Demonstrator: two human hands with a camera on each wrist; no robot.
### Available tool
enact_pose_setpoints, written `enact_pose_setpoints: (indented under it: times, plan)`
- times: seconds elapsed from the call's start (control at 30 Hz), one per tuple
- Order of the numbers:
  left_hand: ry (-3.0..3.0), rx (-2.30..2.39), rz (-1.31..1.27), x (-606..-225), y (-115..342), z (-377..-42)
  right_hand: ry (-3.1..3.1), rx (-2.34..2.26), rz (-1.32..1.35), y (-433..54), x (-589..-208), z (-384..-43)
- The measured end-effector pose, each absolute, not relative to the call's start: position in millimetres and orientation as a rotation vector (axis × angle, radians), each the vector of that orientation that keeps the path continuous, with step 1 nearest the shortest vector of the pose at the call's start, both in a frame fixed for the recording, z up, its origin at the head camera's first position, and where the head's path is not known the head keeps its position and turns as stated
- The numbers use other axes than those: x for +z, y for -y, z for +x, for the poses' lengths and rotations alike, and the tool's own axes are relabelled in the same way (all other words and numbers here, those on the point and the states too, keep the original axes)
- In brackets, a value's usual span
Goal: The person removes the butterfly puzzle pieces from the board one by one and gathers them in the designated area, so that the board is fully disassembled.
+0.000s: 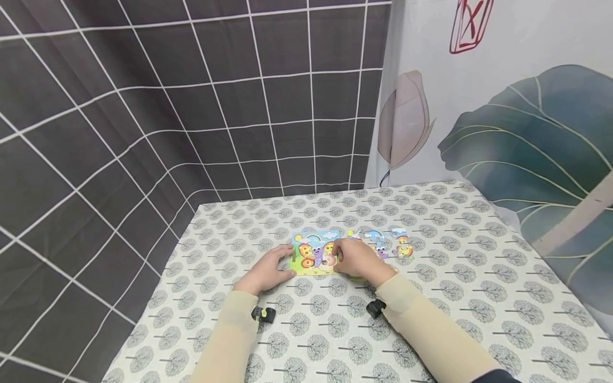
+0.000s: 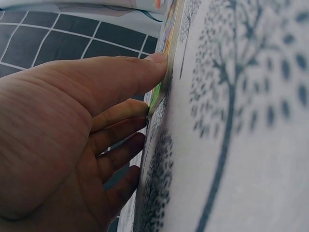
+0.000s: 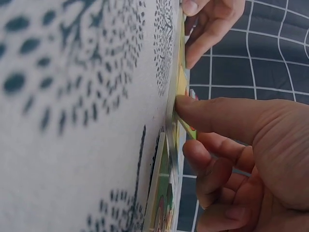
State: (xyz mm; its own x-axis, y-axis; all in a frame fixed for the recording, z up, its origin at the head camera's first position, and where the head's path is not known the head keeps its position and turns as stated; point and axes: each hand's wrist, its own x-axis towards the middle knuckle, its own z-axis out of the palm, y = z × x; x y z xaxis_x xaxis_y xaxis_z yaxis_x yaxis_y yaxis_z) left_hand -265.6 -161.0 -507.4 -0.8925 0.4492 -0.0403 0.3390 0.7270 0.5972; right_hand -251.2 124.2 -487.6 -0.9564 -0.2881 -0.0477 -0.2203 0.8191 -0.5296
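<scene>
A bright puzzle board (image 1: 317, 254) with a butterfly picture lies flat on the table. My left hand (image 1: 268, 270) is at its left end, thumb along the near edge and fingers fairly straight. In the left wrist view, the thumb tip touches the edge of the board (image 2: 169, 50). At the board's right end, my right hand (image 1: 358, 257) pinches a puzzle piece (image 3: 186, 126) between thumb and curled fingers. That piece is tilted up from the board in the right wrist view. The right hand hides the board's right end in the head view.
Loose puzzle pieces with printed pictures (image 1: 404, 246) lie right of the board, partly behind the right hand. A tree-print cloth (image 1: 354, 348) covers the table. A dark grid curtain (image 1: 268, 96) hangs behind and at left, and a pale leaf-print curtain (image 1: 517, 138) at right.
</scene>
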Motion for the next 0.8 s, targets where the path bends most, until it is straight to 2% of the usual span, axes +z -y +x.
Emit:
enact_pose_setpoints:
  times: [0.8]
  plan:
    - [-2.749,0.876,0.626,-505.9,160.4,-266.4,-2.892,-1.019,-0.463,-131.0,-492.9,-255.1]
